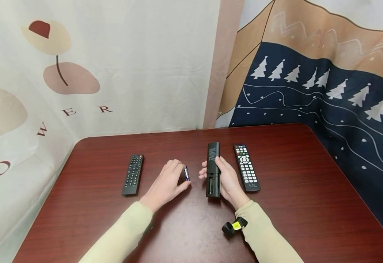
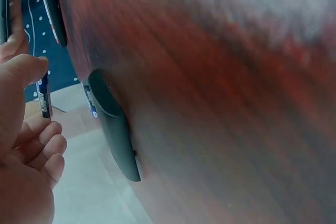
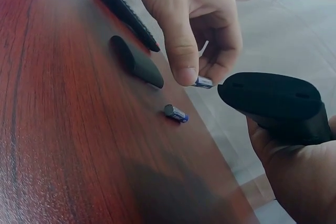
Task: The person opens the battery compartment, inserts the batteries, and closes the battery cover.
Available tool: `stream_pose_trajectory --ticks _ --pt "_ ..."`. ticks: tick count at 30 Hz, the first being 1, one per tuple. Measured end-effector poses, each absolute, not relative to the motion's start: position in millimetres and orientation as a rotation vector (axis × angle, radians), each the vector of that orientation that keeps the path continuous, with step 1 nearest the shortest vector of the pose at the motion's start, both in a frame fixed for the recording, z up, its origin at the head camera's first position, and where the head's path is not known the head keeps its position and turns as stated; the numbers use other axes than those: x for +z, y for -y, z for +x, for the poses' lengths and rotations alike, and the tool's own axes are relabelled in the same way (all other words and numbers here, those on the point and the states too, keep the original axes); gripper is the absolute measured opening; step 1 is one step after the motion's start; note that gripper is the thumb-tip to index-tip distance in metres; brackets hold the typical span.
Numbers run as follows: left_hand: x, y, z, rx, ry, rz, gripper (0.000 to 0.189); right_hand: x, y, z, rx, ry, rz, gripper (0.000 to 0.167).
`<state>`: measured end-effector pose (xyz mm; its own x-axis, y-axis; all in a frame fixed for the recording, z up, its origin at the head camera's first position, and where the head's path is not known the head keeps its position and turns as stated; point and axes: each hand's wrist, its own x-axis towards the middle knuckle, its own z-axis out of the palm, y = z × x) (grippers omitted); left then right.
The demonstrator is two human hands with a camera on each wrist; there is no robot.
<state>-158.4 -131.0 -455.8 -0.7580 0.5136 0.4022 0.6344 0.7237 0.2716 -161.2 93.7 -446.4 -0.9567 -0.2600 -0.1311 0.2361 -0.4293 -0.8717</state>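
Observation:
My left hand (image 1: 166, 184) pinches a small blue and silver battery (image 2: 44, 97) between thumb and fingertips, just above the table. My right hand (image 1: 230, 181) grips a black remote control (image 1: 213, 157), its back facing up and its battery compartment (image 1: 213, 184) uncovered at the near end. The left hand is to the left of that remote, apart from it. On the table by the left hand lie a black battery cover (image 3: 136, 64) and a second battery (image 3: 177, 114); in the head view the left hand hides both.
A black remote control (image 1: 133, 174) lies face up left of the left hand. Another remote with white buttons (image 1: 246, 168) lies just right of the right hand. The reddish-brown table (image 1: 185, 233) meets printed curtains (image 1: 152, 73) at its back edge.

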Motion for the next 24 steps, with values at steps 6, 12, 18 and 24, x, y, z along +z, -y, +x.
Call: stream_pose_trajectory --ticks 6,12,18,24 --pt "-453 127 -152 -0.610 2.609 -0.922 0.030 -446 -93 -161 -2.437 -1.484 -0.036 0.049" --pt "-450 122 -148 -0.642 2.559 -0.955 0.030 -447 -92 -160 -2.437 -1.492 -0.027 0.047" --pt "-447 116 -143 -0.644 2.511 -0.978 0.034 -447 -92 -160 -2.445 -1.503 -0.025 0.046" --pt "-444 110 -139 -0.626 2.467 -1.012 0.037 -448 -92 -160 -2.443 -1.512 -0.022 0.048"
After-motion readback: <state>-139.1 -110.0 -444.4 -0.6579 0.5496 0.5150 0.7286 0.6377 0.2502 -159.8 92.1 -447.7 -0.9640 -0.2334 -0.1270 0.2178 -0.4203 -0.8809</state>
